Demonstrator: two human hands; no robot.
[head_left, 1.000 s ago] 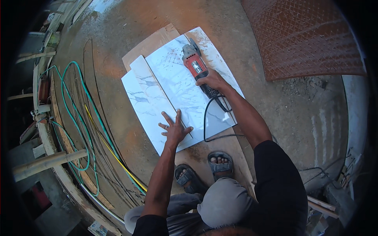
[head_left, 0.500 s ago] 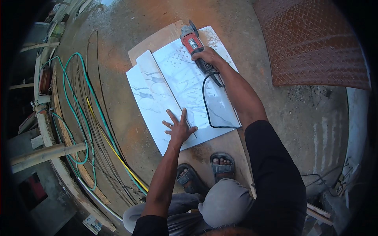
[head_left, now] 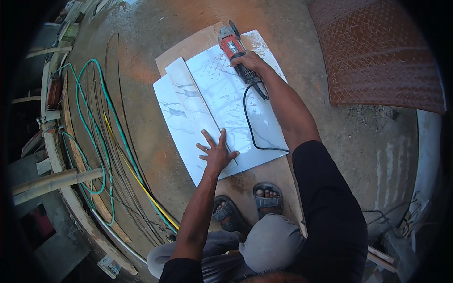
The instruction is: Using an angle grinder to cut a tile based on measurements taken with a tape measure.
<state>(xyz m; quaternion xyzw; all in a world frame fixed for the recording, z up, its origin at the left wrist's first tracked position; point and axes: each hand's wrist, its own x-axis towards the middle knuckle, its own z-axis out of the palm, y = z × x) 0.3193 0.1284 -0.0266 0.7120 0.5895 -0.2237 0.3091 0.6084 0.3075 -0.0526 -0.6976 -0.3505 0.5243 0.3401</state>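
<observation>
A white, grey-veined tile [head_left: 222,101] lies flat on the ground, with a narrow strip of similar tile [head_left: 191,96] on top of it. My left hand [head_left: 217,154], fingers spread, presses down at the strip's near end. At the far right of the tile, my right hand [head_left: 250,62] is wrapped round the body of a red and black angle grinder [head_left: 232,47]. Its disc [head_left: 235,29] stands on edge at the far end; I cannot tell whether it is spinning. From the grinder's rear, a black power cord [head_left: 246,123] loops back over the tile.
Under the tile are a brown sheet [head_left: 188,47] at the far side and a board [head_left: 278,177] near my sandalled feet [head_left: 268,195]. Green hose [head_left: 101,120] and a yellow hose [head_left: 134,175] lie left. A brown patterned sheet [head_left: 377,52] is at far right.
</observation>
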